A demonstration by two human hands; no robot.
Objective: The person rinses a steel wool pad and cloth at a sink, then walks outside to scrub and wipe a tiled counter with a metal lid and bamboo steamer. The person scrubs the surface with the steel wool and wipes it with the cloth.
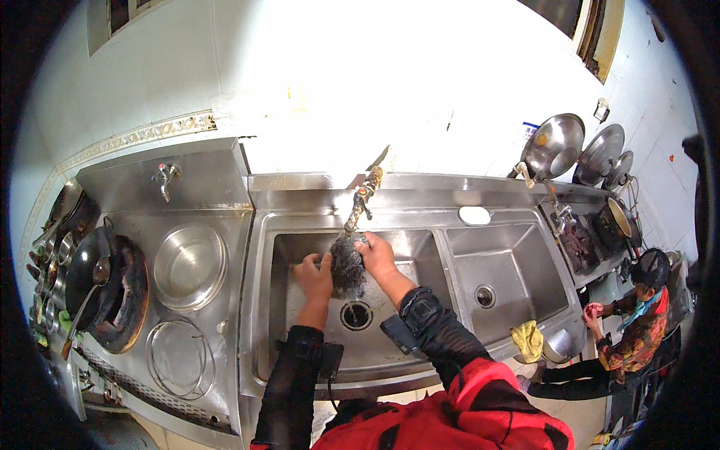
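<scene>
Over the left basin of a stainless steel double sink [450,270], my left hand [316,277] and my right hand [378,256] hold a dark, matted scouring pad [347,264] between them. It hangs right below the spout of a worn tap [360,202], and water appears to run over it. The fingers of both hands press its sides; the fingertips behind it are hidden. Under the pad shows the basin's round drain [356,315].
At left are a wok [90,275] with a ladle, a round metal pan [190,267] and a second tap [166,181]. A yellow cloth [527,341] hangs on the sink's front edge. Metal lids [554,147] lean at the back right. A person [638,326] is at the right.
</scene>
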